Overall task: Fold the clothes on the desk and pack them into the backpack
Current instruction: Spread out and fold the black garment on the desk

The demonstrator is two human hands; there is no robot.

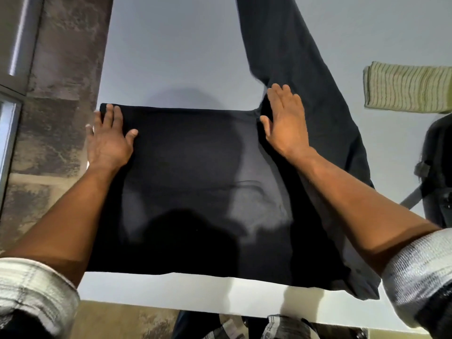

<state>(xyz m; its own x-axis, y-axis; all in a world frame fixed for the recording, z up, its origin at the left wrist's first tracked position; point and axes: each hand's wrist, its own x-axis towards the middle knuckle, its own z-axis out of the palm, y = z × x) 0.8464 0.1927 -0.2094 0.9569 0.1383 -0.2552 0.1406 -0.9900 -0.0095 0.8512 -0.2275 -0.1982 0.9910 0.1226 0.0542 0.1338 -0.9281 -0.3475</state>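
**Both palms flat on the black cloth**

Nearest us, the white bench (pixel 171 289) carries a black folded garment of smooth cloth (pixel 190 187), lying square across its near part. Our left hand (pixel 107 140) presses the cloth's far left corner, fingers straight and slightly spread, gripping nothing. Our right hand (pixel 286 121) lies flat at the far right corner, fingers straight and together, where a long dark grey trouser leg (pixel 288 45) runs away across the bench. Farther right we see a folded green striped towel (pixel 406 86) and, at the edge, a dark backpack (pixel 437 167).
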